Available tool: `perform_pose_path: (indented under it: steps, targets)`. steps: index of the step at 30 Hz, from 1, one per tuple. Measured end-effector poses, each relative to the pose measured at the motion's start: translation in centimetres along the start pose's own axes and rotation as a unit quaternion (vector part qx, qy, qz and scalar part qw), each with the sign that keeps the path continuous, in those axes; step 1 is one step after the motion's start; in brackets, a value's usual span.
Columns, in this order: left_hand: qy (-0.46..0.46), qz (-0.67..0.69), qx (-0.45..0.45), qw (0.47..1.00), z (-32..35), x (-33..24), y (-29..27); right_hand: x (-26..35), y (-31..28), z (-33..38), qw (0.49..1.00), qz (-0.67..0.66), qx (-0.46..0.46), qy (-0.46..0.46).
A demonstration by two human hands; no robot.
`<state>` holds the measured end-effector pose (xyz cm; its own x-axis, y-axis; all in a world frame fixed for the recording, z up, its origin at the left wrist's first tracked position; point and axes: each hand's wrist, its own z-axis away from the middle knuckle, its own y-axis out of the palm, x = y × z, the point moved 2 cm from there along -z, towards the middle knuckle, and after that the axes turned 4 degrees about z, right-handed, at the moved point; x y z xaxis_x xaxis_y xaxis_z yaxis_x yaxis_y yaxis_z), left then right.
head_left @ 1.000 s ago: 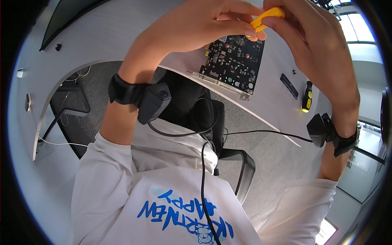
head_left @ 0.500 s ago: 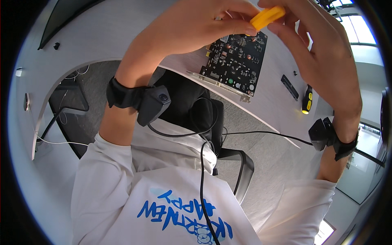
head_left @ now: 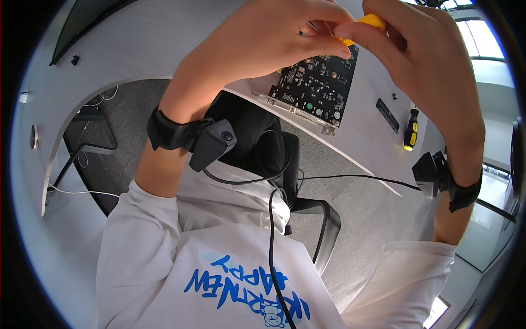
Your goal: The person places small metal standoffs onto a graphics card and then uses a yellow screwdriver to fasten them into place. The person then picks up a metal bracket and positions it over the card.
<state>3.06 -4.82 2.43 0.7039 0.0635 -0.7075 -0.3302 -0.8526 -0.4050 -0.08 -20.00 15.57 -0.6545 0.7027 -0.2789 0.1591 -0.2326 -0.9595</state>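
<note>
On the worktop, one black expansion card, component side up, metal bracket along the near edge. One yellow-handled tool, above the card's far end, pinched in your right hand between thumb and fingers. Your left hand: thumb and fingers curled narrow by the tool's lower end; you cannot tell from this view whether they grip it, and its tip is hidden.

Handling note, by judgement: keep the tool's shaft in line with whatever it meets, turn or press lightly, and lift your left thumb clear of the small components; brace the card by its edges, as the bracket sits so near the rim.

To the right: one black-and-yellow screwdriver, one black flat bar, one tiny dark piece.
</note>
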Motion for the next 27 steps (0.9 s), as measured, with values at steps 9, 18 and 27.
perform_pose_path:
  steps: [9,18,27]
  targets:
    - [-0.035,0.003,-0.008,0.999,0.6,-0.6,0.2,-0.6,0.9,-0.2,0.995,-0.055,-0.045,-0.071]
    - [-0.051,-0.102,-0.134,0.984,5.6,1.8,0.7,-1.0,2.7,1.4,0.994,0.014,-0.004,-0.108]
    - [-0.167,-0.043,-0.044,0.984,6.1,2.0,2.8,-1.5,2.3,0.5,0.968,0.031,0.003,-0.25]
